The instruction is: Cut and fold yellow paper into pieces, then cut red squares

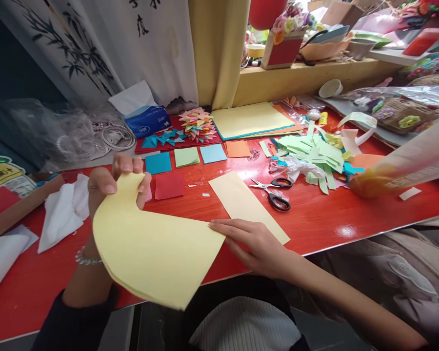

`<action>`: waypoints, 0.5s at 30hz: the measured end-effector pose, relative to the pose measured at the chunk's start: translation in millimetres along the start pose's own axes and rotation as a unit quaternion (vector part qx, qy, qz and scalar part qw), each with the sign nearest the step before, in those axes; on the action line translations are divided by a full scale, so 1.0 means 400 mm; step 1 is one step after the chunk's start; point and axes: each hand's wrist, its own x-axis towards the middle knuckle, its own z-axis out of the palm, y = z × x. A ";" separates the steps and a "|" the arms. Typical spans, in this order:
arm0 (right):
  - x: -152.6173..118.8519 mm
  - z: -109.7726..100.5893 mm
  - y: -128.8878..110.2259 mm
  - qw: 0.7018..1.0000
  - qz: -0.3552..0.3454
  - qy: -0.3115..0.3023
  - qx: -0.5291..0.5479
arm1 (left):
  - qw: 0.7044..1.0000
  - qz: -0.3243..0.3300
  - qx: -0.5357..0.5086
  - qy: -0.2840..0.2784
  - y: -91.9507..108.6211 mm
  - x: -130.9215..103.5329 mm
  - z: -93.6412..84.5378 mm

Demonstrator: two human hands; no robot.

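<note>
A large sheet of pale yellow paper (157, 248) hangs between my two hands above the table's front edge, bent upward at its left end. My left hand (122, 178) pinches that raised end, thumb in front and fingers behind. At the right corner, my right hand (250, 241) grips the sheet with its fingers pressed together; the thumb is hidden. A cream paper strip (247, 204) lies flat just beyond my right hand. Black-handled scissors (274, 190) rest beside it with blades slightly parted. A red paper square (169, 186) lies near my left hand.
Blue (158, 163), green (187, 156), light blue (213, 153) and orange (238, 149) squares form a row. Behind are a folded-paper stack (197, 124), large coloured sheets (252, 119) and a tissue pack (144, 119). Green scraps (314, 151) and a plastic-wrapped roll (406, 156) occupy the right.
</note>
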 end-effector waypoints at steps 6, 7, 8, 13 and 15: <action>0.043 -0.030 -0.016 0.997 0.043 -0.007 0.058 | 0.999 0.028 -0.016 0.013 -0.005 0.002 0.008; 0.056 -0.034 -0.020 0.997 0.042 -0.018 0.060 | 0.999 0.027 -0.014 0.014 -0.006 0.003 0.007; 0.070 -0.039 -0.024 0.997 0.038 -0.029 0.064 | 0.999 0.025 -0.015 0.012 -0.007 0.004 0.005; 0.127 -0.087 -0.051 0.987 0.037 -0.099 0.121 | 0.999 0.005 -0.040 -0.016 -0.004 0.013 -0.013; 0.135 -0.110 -0.055 0.977 0.061 -0.115 0.170 | 0.998 0.015 -0.052 -0.016 -0.001 0.015 -0.019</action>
